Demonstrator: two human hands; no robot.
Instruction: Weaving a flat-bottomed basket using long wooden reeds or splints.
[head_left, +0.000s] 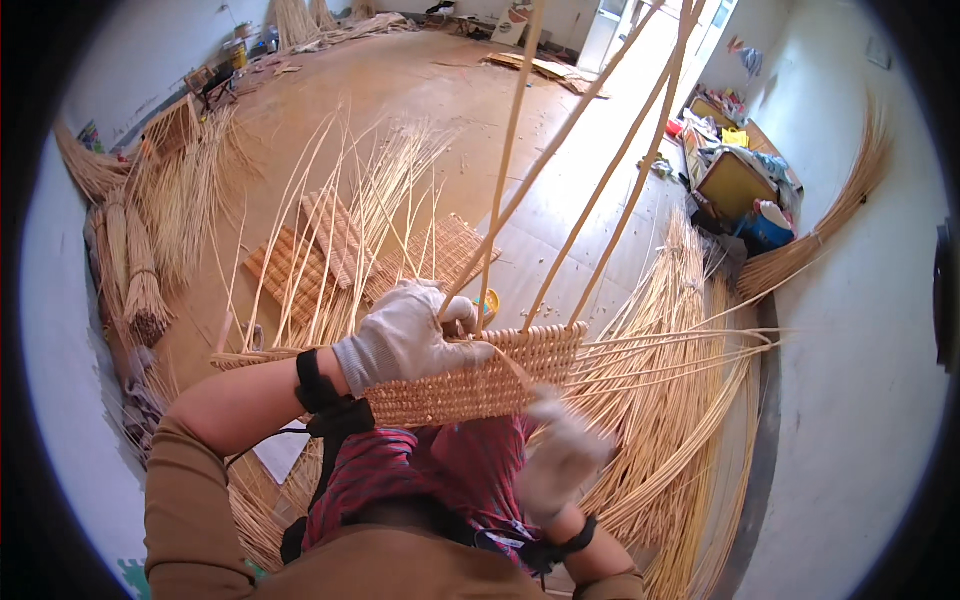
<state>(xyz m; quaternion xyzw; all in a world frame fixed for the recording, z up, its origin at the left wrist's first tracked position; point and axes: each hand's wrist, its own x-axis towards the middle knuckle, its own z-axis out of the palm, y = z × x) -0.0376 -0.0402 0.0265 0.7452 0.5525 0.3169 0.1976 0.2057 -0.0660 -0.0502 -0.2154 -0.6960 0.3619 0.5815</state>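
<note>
A woven wicker panel [450,393] lies across my lap, with several long upright rods [605,190] standing up from its far edge. My left hand [405,335], in a pale work glove, is closed over that edge, its thumb on the near side and its fingers around the base of a rod. A short light wicker strand [516,370] runs from beside the left thumb down to the fingertips of my right hand [565,455]. That hand, also gloved, is smeared by motion in front of the panel's right part; its fingers appear pinched on the strand.
Loose wicker bundles [660,400] spread over the floor on my right. Finished woven pieces [335,245] lie ahead. More bundles [140,270] lean at the left wall. A tied bundle [840,220] rests against the right wall, near a heaped box [740,185]. Thin rods stick out from both panel ends.
</note>
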